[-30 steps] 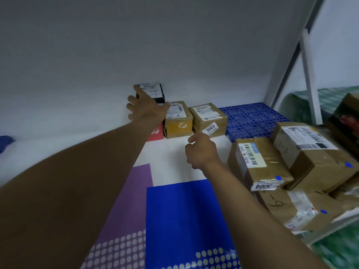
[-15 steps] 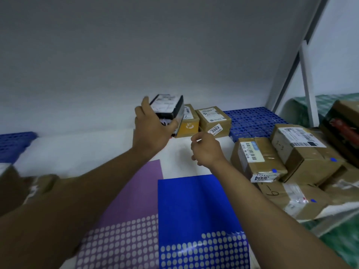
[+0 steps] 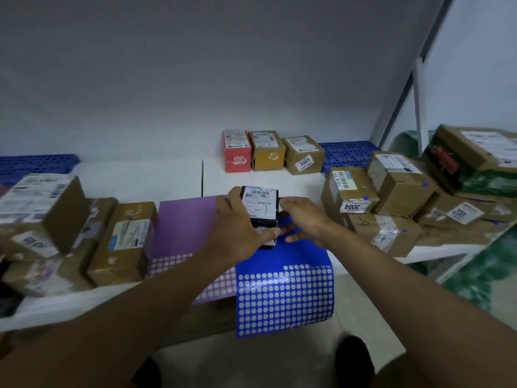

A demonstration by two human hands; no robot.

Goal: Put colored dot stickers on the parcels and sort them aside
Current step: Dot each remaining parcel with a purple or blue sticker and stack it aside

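On the white table, left to right:

Left pile: brown parcels (image 3: 123, 242) stacked at the table's left end, just beside the purple sticker sheet (image 3: 184, 228); no dots are visible on them from this angle.

Left hand (image 3: 237, 233): grasping the black parcel (image 3: 260, 211) from its left side, thumb near the lower end.

Black parcel: held just above the 2 sheets, white label facing up, with no dot visible on it.

Right hand (image 3: 303, 217): fingers straight, touching the parcel's right edge; whether a sticker is on a fingertip I cannot tell.

Blue sticker sheet (image 3: 285, 298): overhangs the table's front edge.

Right pile: parcels (image 3: 397, 186) already carrying blue dots.

Risk 1: the parcel is supported mostly by 1 hand, so a loosened hold could drop it.

Risk 2: a wrist brushing the overhanging blue sheet could drag it off.

Risk 3: purple and blue lie adjacent, so the wrong colour could get picked.
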